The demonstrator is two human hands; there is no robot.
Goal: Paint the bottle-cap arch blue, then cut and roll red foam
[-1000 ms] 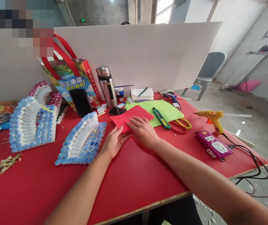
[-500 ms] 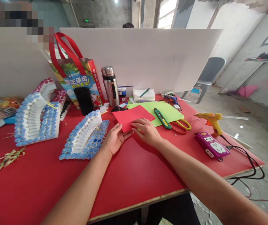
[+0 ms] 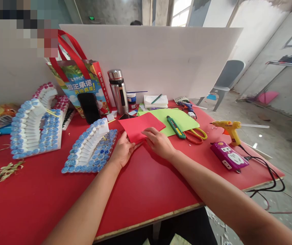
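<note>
A red paper sheet (image 3: 141, 125) lies on the red table (image 3: 146, 190), partly over a green paper sheet (image 3: 180, 119). My left hand (image 3: 122, 152) is at the sheet's near left corner and holds its edge between thumb and fingers. My right hand (image 3: 159, 143) rests on the near edge of the same sheet, its fingers spread and lightly bent, pressing down on the paper. The two hands nearly touch each other.
A green utility knife (image 3: 176, 128) and scissors (image 3: 197, 135) lie right of the paper, with a yellow glue gun (image 3: 229, 127) and purple power strip (image 3: 228, 157) beyond. Bottle-cap fan pieces (image 3: 91, 147) (image 3: 33, 131) sit left. A steel flask (image 3: 117, 91), phone (image 3: 89, 107) and shopping bag (image 3: 81, 86) stand before a white board (image 3: 156, 58).
Both hands have slid slightly along the red sheet's near edge, and the right fingers have drawn back toward that edge. The camera view shifted a little.
</note>
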